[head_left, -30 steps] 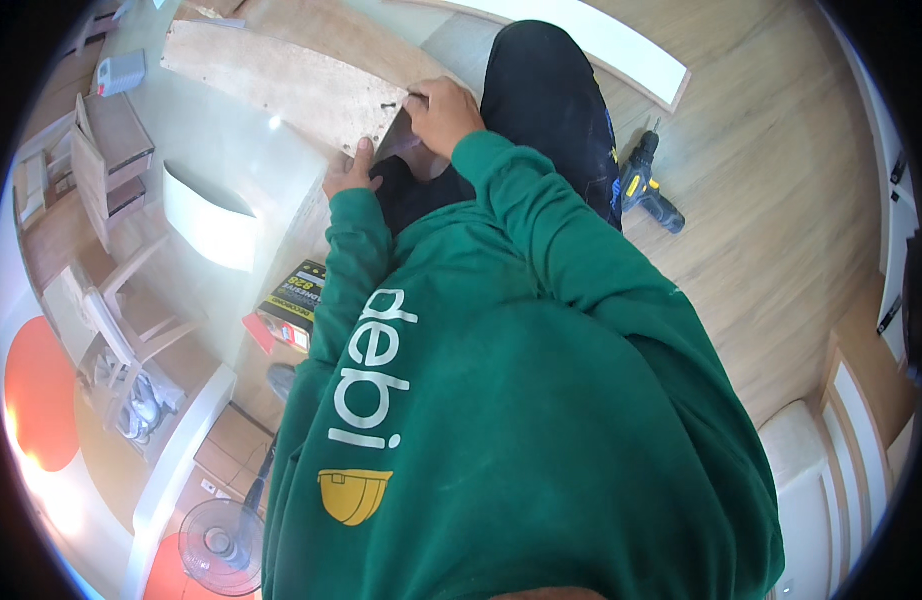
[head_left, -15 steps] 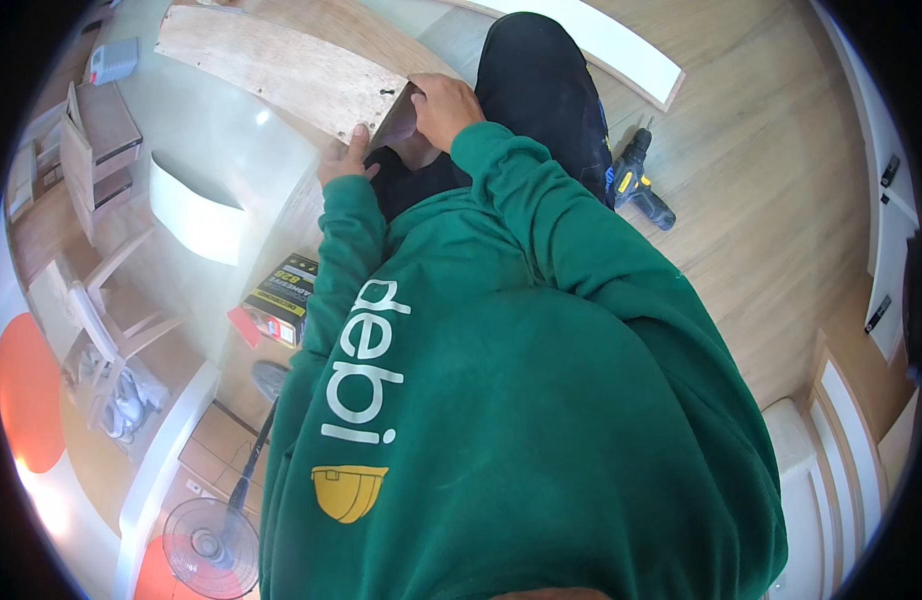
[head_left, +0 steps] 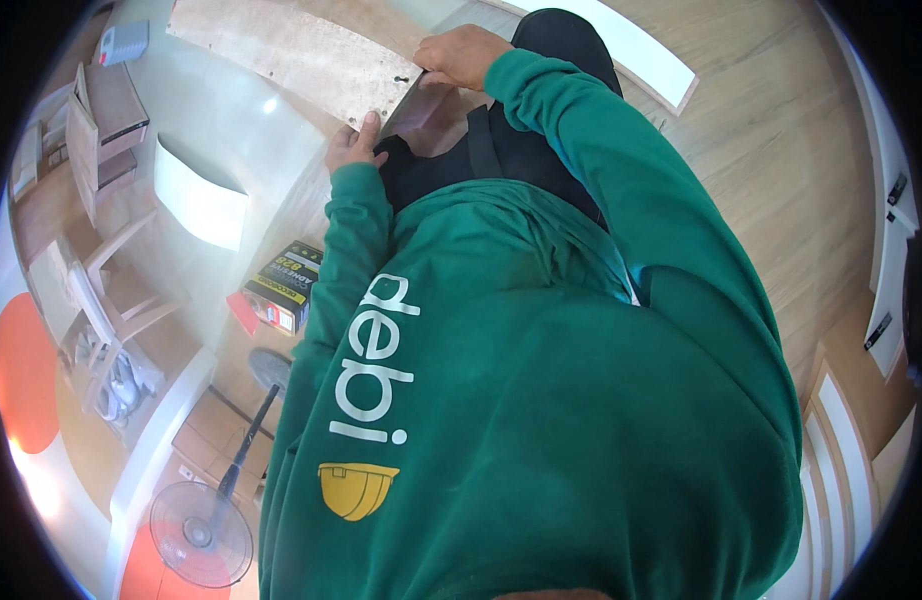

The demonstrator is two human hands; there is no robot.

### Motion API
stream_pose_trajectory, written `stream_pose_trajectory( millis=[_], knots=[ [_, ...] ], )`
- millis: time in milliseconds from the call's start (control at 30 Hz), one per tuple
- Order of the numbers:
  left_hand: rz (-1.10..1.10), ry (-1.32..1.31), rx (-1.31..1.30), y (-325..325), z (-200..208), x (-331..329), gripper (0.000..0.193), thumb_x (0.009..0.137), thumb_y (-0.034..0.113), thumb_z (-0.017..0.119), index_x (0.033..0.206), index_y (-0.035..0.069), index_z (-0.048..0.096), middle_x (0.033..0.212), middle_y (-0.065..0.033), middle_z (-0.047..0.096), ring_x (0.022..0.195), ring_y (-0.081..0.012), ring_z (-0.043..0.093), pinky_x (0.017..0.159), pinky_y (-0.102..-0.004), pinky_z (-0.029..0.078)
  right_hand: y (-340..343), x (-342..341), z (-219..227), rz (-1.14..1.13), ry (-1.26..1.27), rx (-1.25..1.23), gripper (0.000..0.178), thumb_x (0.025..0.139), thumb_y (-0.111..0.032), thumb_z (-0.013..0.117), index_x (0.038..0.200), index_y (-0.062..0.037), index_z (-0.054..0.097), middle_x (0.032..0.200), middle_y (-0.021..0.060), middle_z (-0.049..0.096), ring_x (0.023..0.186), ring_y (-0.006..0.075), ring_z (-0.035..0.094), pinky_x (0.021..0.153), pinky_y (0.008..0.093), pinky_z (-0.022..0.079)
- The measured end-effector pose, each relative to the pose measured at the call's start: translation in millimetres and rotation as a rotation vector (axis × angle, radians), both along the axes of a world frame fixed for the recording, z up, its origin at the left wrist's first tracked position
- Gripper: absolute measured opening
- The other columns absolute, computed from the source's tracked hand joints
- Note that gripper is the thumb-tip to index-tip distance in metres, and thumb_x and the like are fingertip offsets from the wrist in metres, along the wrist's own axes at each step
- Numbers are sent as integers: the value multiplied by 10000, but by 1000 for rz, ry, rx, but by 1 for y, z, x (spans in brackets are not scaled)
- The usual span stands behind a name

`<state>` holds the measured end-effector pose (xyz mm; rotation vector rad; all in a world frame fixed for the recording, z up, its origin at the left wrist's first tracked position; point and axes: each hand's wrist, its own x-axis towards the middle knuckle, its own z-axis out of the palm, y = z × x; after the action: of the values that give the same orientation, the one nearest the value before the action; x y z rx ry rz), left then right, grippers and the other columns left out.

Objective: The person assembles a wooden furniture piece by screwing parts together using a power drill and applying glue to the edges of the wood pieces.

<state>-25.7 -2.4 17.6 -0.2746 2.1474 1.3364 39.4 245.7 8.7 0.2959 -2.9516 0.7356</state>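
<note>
A pale plywood panel (head_left: 301, 60) with small dark holes near its end lies ahead of me, at the upper left. My left hand (head_left: 353, 148) grips the near corner, thumb raised against the wood and fingers partly hidden below. At the far corner of the same end, my right hand (head_left: 466, 57) has its fingers curled over the edge. Between my hands, beyond the panel's end, a shiny brownish surface shows beside my black-clad leg (head_left: 561, 40).
A long white board (head_left: 631, 45) lies beyond my leg. On the left are a curved white sheet (head_left: 196, 195), a black and yellow carton (head_left: 286, 285), a wooden drawer unit (head_left: 111, 110) and a grey container (head_left: 124, 42). A standing fan (head_left: 201, 535) is at lower left.
My right hand and arm have shifted outward and away, still at the panel's end. The cordless drill on the right is now hidden behind my sleeve. The view has shifted slightly.
</note>
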Motion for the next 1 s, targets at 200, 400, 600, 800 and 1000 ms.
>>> stream_pose_trajectory(
  millis=[200, 400, 600, 800, 1000],
  knots=[
    [8, -27, 26, -1, -1, -3, 907, 781, 388, 828, 1385, -116, 375, 1173, -185, 586, 1066, -307, 622, 769, -448, 579, 2, 1, -8, 22, 60, -18, 273, 894, -331, 626, 961, -72, 573, 925, 78, 587, 899, 301, 637, 745, 404, 536],
    [7, 30, 10, 3, 2, 3, 708, 802, 437, 795, 1202, -86, 535, 1089, -166, 620, 1008, -274, 638, 731, -419, 581, 4, 2, -10, 28, 80, -52, 255, 903, -315, 620, 966, -71, 577, 925, 77, 586, 899, 300, 634, 744, 409, 534],
    [-3, -1, 4, 3, -1, 0, 797, 810, 375, 805, 1322, -118, 444, 1148, -164, 615, 1082, -292, 619, 778, -448, 578, -5, 4, 0, -95, -122, -24, 226, 887, -261, 639, 993, -62, 620, 983, 107, 621, 939, 319, 637, 785, 429, 529],
    [11, 5, -25, 0, -1, 0, 622, 830, 391, 784, 1198, -54, 551, 1055, -104, 622, 985, -241, 624, 746, -418, 581, -53, 33, 1, -568, -184, -541, 289, 854, -86, 579, 1121, -19, 669, 998, 202, 678, 960, 397, 636, 879, 467, 496],
    [11, 6, -17, 4, 6, 5, 537, 838, 406, 771, 1134, -11, 608, 1018, -83, 615, 874, -200, 602, 728, -401, 578, -17, 43, 31, -471, -92, -752, 272, 878, -160, 594, 1103, -57, 707, 1010, 176, 708, 943, 335, 678, 864, 419, 518]
  ],
)
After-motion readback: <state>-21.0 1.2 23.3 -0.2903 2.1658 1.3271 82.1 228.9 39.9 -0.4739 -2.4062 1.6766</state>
